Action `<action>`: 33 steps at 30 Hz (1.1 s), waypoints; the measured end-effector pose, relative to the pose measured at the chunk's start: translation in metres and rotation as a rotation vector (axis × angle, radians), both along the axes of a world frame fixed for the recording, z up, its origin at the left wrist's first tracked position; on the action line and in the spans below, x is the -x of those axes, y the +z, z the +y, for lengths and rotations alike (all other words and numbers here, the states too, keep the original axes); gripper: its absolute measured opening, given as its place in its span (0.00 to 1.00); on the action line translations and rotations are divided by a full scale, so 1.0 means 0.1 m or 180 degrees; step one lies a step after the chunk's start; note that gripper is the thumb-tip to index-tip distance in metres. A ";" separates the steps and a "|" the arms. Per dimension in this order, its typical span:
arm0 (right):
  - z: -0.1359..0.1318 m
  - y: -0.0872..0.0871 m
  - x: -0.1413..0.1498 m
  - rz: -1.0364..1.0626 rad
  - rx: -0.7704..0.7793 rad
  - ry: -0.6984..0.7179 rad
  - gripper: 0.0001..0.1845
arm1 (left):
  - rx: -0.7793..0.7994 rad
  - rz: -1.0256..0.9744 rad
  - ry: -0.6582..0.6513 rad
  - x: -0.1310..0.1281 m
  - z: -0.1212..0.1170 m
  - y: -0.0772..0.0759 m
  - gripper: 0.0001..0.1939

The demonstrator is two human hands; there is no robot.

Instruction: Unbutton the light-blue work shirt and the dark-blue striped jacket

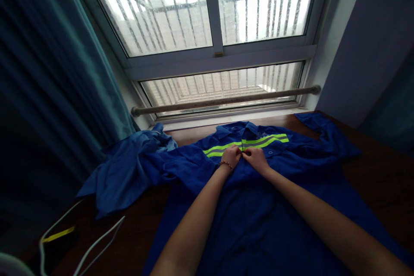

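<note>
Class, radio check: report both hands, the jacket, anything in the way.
Left hand and right hand pinching jacket front at stripes. Jacket spread flat-ish, sleeves out. Nothing seen blocking the hands.

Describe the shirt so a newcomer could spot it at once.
Below the window is a dark wooden table. The shirt lies spread on it, collar toward the window, with left hand and right hand at its front. Bright yellow-green chest bands distinguish it from the paler cloth bunched at left.
</note>
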State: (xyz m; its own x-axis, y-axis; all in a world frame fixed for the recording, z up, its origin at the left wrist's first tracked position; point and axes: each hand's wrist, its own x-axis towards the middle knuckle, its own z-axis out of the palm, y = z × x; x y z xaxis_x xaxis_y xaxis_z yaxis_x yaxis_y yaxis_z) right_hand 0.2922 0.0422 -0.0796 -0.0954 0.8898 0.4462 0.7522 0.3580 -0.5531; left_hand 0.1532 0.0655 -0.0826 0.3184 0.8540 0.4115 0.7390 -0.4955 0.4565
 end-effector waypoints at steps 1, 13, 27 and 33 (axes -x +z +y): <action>0.00 0.00 0.00 0.0003 0.0000 0.0003 0.10 | -0.0027 0.0044 0.0020 0.00 -0.02 0.01 0.04; -0.01 0.01 -0.02 0.0166 0.0004 0.0051 0.11 | -0.0071 0.0181 0.0248 -0.08 -0.14 0.06 0.07; 0.03 -0.04 -0.02 0.0300 -0.0008 -0.0008 0.04 | 0.0048 -0.0138 -0.0010 -0.03 0.00 0.01 0.03; 0.04 -0.02 -0.04 0.0436 -0.0025 -0.0062 0.03 | -0.0079 -0.0034 0.0071 -0.07 -0.03 0.01 0.02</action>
